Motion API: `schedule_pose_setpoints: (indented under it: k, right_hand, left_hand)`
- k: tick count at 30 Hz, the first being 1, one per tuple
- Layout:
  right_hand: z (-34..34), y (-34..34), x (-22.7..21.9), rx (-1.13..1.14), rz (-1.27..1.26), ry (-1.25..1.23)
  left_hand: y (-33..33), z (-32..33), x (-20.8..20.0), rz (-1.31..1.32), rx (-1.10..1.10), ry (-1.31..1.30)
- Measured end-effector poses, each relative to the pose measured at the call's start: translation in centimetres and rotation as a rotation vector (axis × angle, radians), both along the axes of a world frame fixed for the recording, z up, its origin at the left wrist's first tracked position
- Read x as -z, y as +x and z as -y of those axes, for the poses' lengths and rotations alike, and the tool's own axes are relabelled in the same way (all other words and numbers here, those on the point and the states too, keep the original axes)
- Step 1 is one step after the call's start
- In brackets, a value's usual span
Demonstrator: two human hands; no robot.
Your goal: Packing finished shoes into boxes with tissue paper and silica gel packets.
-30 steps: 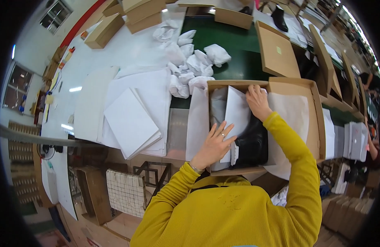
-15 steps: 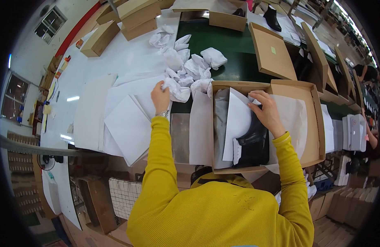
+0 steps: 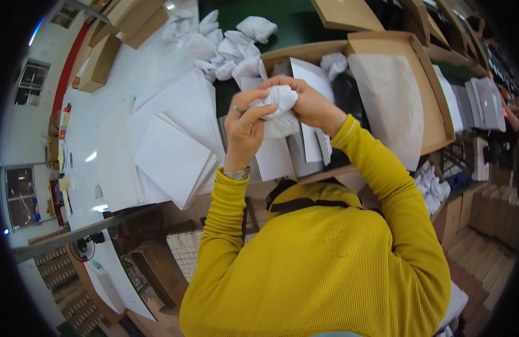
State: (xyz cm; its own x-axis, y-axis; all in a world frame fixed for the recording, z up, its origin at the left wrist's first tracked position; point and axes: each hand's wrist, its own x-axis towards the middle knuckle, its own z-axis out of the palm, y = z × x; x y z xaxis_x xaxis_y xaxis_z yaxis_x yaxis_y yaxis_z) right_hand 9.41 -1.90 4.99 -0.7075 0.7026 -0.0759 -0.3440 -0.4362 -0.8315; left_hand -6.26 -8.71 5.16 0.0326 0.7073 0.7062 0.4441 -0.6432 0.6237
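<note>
Over the left edge of an open cardboard shoebox (image 3: 304, 51), a wad of crumpled white paper (image 3: 280, 119) is between my hands. My left hand (image 3: 245, 129) grips it from the left with bent fingers. My right hand (image 3: 315, 106) closes on it from the right. In the box lies a black boot (image 3: 346, 92), partly covered by my right hand and sleeve. A white sheet (image 3: 311, 76) stands beside the boot, and another paper wad (image 3: 334, 63) rests at its far end. Thin tissue paper (image 3: 390, 95) spreads over the box's right part.
Several crumpled paper wads (image 3: 223, 48) are heaped beyond the box to the left. Stacked white sheets (image 3: 172, 157) lie on the white table (image 3: 119, 84). More cardboard boxes (image 3: 99, 64) stand at the far left. Grey-white flat pieces (image 3: 484, 104) stand at the right.
My left hand has moved from the heap to the box with a paper wad. My right hand has left the boot and joined it there. The view has shifted.
</note>
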Motion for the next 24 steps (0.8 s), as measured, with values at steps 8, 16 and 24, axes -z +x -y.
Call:
schedule_pose_setpoints:
  k: [8, 16, 24]
  right_hand:
    - [5.0, 7.0, 0.9, -0.004, -0.211, -0.291]
    - [10.3, 12.0, 1.3, 0.200, 0.459, 0.346]
    - [11.5, 10.5, 0.7, 0.152, 0.755, 0.663]
  left_hand:
    - [2.3, -0.3, -0.5, -0.234, 0.407, 0.025]
    - [5.4, 1.8, 2.0, -0.962, 0.408, -0.307]
    - [6.9, -0.9, 4.8, -1.252, 0.310, -0.210]
